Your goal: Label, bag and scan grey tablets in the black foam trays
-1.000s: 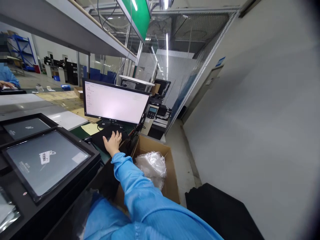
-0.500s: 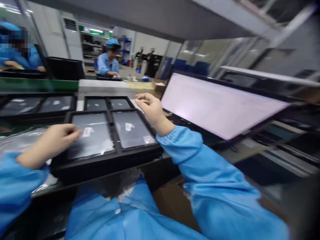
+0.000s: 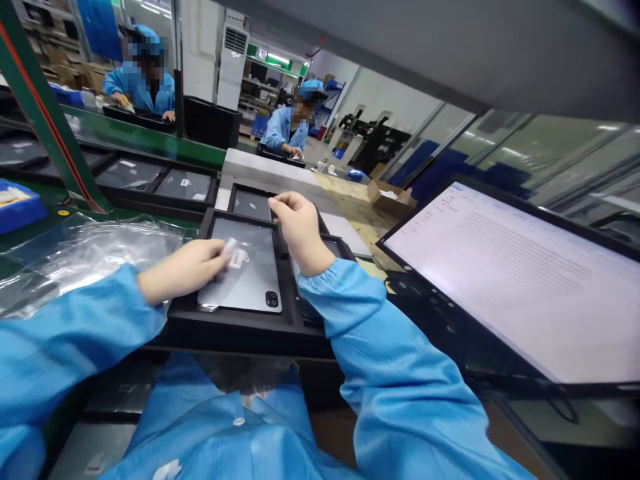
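A grey tablet (image 3: pixel 250 277) lies back side up in the left slot of a black tray (image 3: pixel 240 323) in front of me, with a clear film and a barcode label (image 3: pixel 240 258) on it. My left hand (image 3: pixel 187 267) pinches the clear film near the label. My right hand (image 3: pixel 299 227) hovers over the tablet's upper right corner, fingers curled and pinched together; whether it holds the film I cannot tell.
Crumpled clear plastic bags (image 3: pixel 85 250) lie left of the tray. A lit monitor (image 3: pixel 515 280) stands at the right. More black trays with tablets (image 3: pixel 155 183) sit on the green conveyor behind. Two people in blue coats (image 3: pixel 287 127) work further back.
My view swung left from the monitor and keyboard to the tray. My right hand left the keyboard and came over the tablet. My left hand came into view and took hold of the film.
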Demonstrator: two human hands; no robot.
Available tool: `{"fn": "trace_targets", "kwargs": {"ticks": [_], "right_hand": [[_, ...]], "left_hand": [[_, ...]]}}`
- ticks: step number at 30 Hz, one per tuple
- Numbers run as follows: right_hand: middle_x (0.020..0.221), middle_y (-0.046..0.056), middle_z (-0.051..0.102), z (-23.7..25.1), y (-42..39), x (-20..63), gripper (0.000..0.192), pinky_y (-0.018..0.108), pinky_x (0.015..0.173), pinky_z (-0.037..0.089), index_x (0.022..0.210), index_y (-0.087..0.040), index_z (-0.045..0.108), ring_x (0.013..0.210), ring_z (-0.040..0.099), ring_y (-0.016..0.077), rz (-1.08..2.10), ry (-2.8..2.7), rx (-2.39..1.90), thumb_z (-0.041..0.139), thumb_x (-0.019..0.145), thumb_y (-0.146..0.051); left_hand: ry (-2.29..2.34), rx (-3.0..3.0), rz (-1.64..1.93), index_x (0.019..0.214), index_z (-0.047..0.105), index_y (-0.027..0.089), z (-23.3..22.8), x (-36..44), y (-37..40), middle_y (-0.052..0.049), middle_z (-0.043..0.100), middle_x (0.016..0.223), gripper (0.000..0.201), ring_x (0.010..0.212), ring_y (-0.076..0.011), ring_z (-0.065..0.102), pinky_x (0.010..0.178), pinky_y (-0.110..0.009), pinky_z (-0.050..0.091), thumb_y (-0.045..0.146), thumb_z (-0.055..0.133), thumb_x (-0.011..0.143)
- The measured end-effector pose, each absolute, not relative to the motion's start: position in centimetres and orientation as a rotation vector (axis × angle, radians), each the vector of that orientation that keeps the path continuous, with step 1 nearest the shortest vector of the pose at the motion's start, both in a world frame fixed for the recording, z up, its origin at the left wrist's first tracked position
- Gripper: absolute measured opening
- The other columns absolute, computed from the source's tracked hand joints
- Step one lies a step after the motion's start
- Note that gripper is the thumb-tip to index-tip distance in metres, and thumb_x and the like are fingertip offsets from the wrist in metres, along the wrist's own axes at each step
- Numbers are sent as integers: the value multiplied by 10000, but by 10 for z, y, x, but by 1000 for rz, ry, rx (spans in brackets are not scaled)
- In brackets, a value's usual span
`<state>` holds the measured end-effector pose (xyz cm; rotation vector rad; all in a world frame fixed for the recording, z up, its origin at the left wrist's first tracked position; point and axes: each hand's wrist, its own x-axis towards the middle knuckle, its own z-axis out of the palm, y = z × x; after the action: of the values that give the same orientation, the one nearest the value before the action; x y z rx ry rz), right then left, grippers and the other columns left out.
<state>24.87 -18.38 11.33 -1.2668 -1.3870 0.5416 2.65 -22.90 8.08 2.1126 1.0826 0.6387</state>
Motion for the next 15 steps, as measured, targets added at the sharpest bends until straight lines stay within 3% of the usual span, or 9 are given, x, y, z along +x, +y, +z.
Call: {"fn": "trace_targets", "kwargs": {"ticks": [3,8,12,15], "right_hand": [[667,-17,632,102,-193,253,235,220,517,465,765,-188,573,566,594,116,800,-1386,-1506,744,875,-306],[581,-9,642,84,-199,227,377,224,452,490,775,-191,563,471,592,120,1137,-1580,-1633,905,761,-347],[512,-45,607,76,-196,217,308,195,442,440,804,-188,568,461,574,109,1181,-1497,-1624,873,764,-176],[480,-63,588,75,-193,218,269,192,465,415,777,-186,561,460,561,102,1174,-1498,-1641,756,773,0]], "left_hand": [[1148,1669,979,931,649,156,64,-3,-234,-100,746,918,378,841,-236,724,726,-312,559,523,562,913],[1238,1605,1194,993,691,175,51,-1,-252,-80,756,1018,355,945,-244,723,798,-325,572,512,587,951],[1235,1578,1252,960,659,186,54,8,-247,-57,758,1094,300,1030,-262,714,790,-334,577,481,618,932],[1255,1342,1507,946,575,208,53,-17,-242,-19,754,1145,301,1190,-276,676,828,-387,599,484,456,960]]}}
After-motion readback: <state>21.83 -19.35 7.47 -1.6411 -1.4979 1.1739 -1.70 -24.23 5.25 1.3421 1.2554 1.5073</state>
